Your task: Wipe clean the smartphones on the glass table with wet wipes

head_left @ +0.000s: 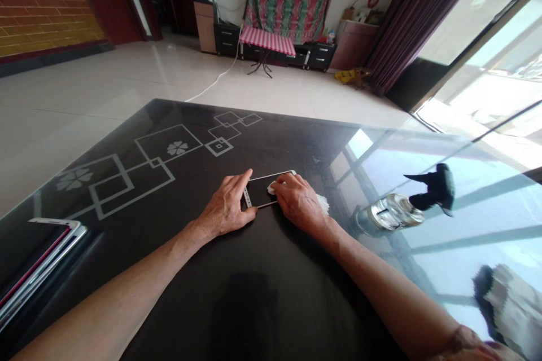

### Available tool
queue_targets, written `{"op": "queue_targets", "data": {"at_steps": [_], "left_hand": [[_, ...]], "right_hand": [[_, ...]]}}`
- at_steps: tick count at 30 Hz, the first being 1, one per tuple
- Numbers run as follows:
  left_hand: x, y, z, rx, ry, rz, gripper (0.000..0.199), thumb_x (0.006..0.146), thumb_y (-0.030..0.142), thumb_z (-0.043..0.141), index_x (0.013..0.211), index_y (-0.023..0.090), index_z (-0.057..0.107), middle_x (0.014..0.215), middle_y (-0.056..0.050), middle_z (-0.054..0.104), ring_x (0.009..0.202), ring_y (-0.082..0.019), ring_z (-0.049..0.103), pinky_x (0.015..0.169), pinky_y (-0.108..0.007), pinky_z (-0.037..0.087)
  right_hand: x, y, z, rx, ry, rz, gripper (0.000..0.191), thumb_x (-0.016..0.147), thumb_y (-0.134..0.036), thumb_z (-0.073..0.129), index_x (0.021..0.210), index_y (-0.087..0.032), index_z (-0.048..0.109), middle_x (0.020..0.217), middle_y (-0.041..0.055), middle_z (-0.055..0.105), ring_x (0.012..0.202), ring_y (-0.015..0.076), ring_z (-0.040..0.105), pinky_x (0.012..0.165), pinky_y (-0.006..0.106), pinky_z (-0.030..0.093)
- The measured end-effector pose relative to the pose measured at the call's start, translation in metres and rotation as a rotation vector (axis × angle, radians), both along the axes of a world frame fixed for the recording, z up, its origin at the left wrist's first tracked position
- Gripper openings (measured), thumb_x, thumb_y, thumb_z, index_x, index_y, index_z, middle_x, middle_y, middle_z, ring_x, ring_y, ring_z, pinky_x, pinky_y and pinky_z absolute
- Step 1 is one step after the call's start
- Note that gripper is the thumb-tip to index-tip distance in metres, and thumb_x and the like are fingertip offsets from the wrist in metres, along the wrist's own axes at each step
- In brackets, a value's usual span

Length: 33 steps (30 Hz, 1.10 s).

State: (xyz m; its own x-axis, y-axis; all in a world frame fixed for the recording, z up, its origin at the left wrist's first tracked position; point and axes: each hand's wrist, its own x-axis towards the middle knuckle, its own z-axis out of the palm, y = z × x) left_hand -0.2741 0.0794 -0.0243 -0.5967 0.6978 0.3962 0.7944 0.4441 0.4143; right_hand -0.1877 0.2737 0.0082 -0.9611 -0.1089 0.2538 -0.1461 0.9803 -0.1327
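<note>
Centrally, two hands (224, 206) (300, 203), one phone (259, 192), perhaps tissue (270, 187)

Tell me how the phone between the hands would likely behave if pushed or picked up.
The phone would probably slide rather than roll or tip, since it lies flat on a smooth, reflective table. It should lift as one stiff piece, judging by its straight pale edges. Its dark front looks glassy, so it may be fragile if dropped.

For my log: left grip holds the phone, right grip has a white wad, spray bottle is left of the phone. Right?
No: the head view shows the bottle right of the phone. The left grip on it and the right grip with the white wad are correct.
</note>
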Motion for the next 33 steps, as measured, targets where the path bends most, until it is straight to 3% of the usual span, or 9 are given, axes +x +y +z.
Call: {"op": "queue_targets", "data": {"at_steps": [3, 6, 12, 15, 25, 33], "left_hand": [[0.000, 0.000, 0.001, 0.002, -0.011, 0.004, 0.079, 0.073, 0.027, 0.065, 0.143, 0.005, 0.036, 0.127, -0.017, 0.057, 0.118, -0.030, 0.049, 0.103, -0.044, 0.044], [0.000, 0.000, 0.001, 0.000, -0.016, 0.004, 0.080, 0.073, 0.027, 0.065, 0.144, 0.005, 0.035, 0.127, -0.017, 0.057, 0.118, -0.030, 0.049, 0.104, -0.044, 0.044], [0.000, -0.001, 0.001, 0.002, -0.020, -0.003, 0.080, 0.074, 0.029, 0.065, 0.145, 0.008, 0.033, 0.130, -0.016, 0.056, 0.120, -0.031, 0.049, 0.104, -0.046, 0.043], [0.000, -0.001, 0.000, 0.008, -0.021, -0.004, 0.081, 0.074, 0.029, 0.065, 0.145, 0.010, 0.033, 0.129, -0.016, 0.056, 0.119, -0.031, 0.050, 0.104, -0.047, 0.044], [0.000, 0.001, 0.002, 0.010, -0.008, 0.002, 0.079, 0.073, 0.026, 0.065, 0.143, 0.007, 0.035, 0.126, -0.017, 0.058, 0.117, -0.031, 0.050, 0.103, -0.046, 0.044], [0.000, -0.001, 0.002, 0.005, -0.018, 0.001, 0.079, 0.075, 0.030, 0.065, 0.144, 0.008, 0.034, 0.126, -0.016, 0.058, 0.117, -0.031, 0.050, 0.103, -0.047, 0.044]], "right_hand": [[0.002, -0.017, 0.000, -0.018, -0.002, 0.109, 0.025, 0.097, -0.022, 0.045, 0.106, -0.022, 0.068, 0.110, 0.0076, 0.061, 0.094, 0.0188, 0.052, 0.087, 0.032, 0.042], [0.000, -0.012, 0.001, -0.024, -0.007, 0.096, 0.025, 0.097, -0.022, 0.045, 0.108, -0.022, 0.068, 0.111, 0.0073, 0.061, 0.095, 0.0184, 0.053, 0.088, 0.032, 0.042], [-0.004, 0.026, 0.004, 0.035, -0.036, -0.156, 0.028, 0.096, -0.022, 0.044, 0.104, -0.021, 0.070, 0.109, 0.0085, 0.061, 0.095, 0.0203, 0.053, 0.085, 0.031, 0.042], [-0.001, 0.028, 0.006, 0.075, -0.052, -0.240, 0.027, 0.095, -0.020, 0.044, 0.103, -0.021, 0.070, 0.108, 0.0096, 0.061, 0.094, 0.0213, 0.053, 0.083, 0.031, 0.042], [0.011, -0.024, 0.005, 0.014, -0.070, -0.021, 0.025, 0.096, -0.021, 0.044, 0.103, -0.021, 0.068, 0.107, 0.0071, 0.060, 0.092, 0.0180, 0.053, 0.082, 0.028, 0.045], [0.008, 0.017, 0.008, 0.053, -0.097, -0.273, 0.027, 0.095, -0.022, 0.044, 0.094, -0.022, 0.071, 0.103, 0.0083, 0.061, 0.091, 0.0194, 0.055, 0.073, 0.028, 0.045]]}}
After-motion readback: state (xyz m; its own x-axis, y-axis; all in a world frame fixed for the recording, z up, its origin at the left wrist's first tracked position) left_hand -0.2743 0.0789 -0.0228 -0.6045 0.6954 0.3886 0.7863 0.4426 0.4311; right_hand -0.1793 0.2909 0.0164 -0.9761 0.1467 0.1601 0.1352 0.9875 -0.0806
